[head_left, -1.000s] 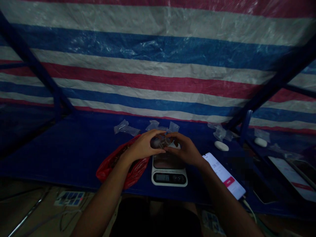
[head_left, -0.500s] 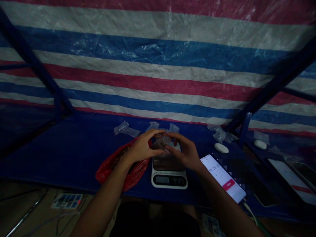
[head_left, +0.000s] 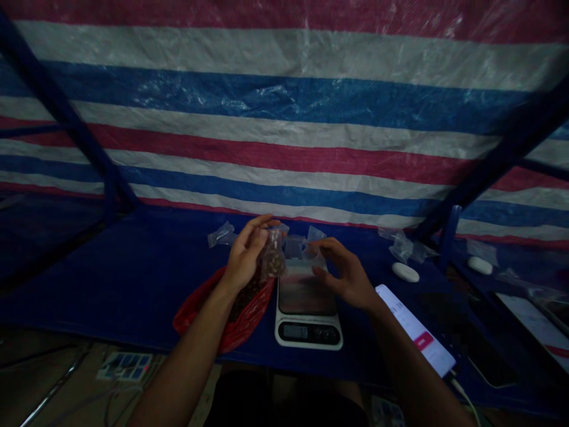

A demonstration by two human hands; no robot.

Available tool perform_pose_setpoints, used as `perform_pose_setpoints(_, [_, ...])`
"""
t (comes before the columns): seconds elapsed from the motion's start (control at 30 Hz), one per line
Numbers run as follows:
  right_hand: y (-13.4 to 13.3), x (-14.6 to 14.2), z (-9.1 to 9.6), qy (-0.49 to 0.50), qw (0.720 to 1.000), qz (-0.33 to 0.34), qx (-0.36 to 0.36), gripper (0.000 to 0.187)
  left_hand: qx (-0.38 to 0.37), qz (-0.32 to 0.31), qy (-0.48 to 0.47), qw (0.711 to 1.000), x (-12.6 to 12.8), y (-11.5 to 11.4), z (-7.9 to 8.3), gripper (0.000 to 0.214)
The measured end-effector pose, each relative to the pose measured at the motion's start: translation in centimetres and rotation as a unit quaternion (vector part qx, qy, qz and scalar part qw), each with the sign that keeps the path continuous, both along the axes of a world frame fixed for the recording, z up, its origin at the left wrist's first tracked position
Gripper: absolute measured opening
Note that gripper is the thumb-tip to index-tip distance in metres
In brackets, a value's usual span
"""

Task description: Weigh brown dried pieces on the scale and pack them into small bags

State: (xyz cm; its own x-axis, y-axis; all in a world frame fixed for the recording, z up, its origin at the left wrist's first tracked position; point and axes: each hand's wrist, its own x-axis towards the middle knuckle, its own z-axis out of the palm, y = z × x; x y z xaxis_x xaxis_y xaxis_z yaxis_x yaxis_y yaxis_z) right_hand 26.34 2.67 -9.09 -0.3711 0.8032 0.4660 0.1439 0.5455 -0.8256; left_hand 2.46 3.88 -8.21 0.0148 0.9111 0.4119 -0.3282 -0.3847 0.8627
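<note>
My left hand (head_left: 246, 254) pinches a small clear plastic bag (head_left: 272, 256) with dark contents, holding it upright above the red plastic bag (head_left: 235, 320) and left of the scale. My right hand (head_left: 344, 273) hovers over the far right part of a white digital kitchen scale (head_left: 307, 311), fingers spread, nothing in it. The scale's steel platform is bare. Several small clear bags (head_left: 221, 235) lie on the blue table behind the hands.
A lit phone (head_left: 418, 335) lies right of the scale. White oval objects (head_left: 405, 272) and more clear bags (head_left: 402, 246) sit at the right. Dark blue frame bars (head_left: 111, 184) slant at both sides. A striped tarp (head_left: 284, 118) backs the table.
Both hands held the small bag together over the scale; now the right hand has let go and the left hand has lifted the bag up and left.
</note>
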Motion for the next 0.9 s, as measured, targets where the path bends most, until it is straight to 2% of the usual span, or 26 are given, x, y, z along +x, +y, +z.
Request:
perform_pose_setpoints(0.1, [0.3,0.3,-0.7,-0.129,0.992,-0.003,0.012,0.034,-0.031,0.057,-0.061,0.996,-0.1,0.4,0.2,0.036])
perform_pose_setpoints(0.17, [0.4,0.4,-1.1,-0.182,0.983,-0.010,0.017,0.036,-0.034,0.065,-0.067,0.995,0.0,0.3,0.2,0.035])
perform_pose_setpoints(0.23, [0.4,0.4,-1.1,-0.197,0.980,-0.016,0.022,0.047,-0.029,0.054,-0.048,0.997,0.2,0.0,0.3,0.033])
perform_pose_setpoints(0.3, [0.3,0.3,-0.7,-0.155,0.988,-0.022,0.008,0.056,-0.026,0.027,-0.014,0.999,0.8,-0.6,0.2,0.033])
perform_pose_setpoints(0.33, [0.2,0.2,-0.4,-0.119,0.993,-0.023,-0.005,0.055,-0.026,0.010,0.005,1.000,1.1,-0.9,0.2,0.034])
perform_pose_setpoints(0.47, [-0.1,-1.0,0.3,0.025,0.997,-0.017,-0.068,0.028,-0.009,-0.035,0.096,0.995,2.2,-1.8,0.0,0.035])
perform_pose_setpoints(0.63, [0.2,-2.6,-0.1,0.168,0.971,-0.029,-0.167,0.027,0.085,0.003,0.193,0.977,2.7,-1.8,-0.2,0.031])
perform_pose_setpoints(0.73, [0.3,-2.9,-0.1,0.204,0.956,-0.031,-0.208,0.031,0.099,-0.001,0.205,0.974,2.8,-1.9,-0.3,0.032])
perform_pose_setpoints(0.9, [-0.1,-2.9,0.5,0.211,0.945,-0.030,-0.249,0.030,0.103,-0.015,0.200,0.974,3.1,-2.3,-0.5,0.036])
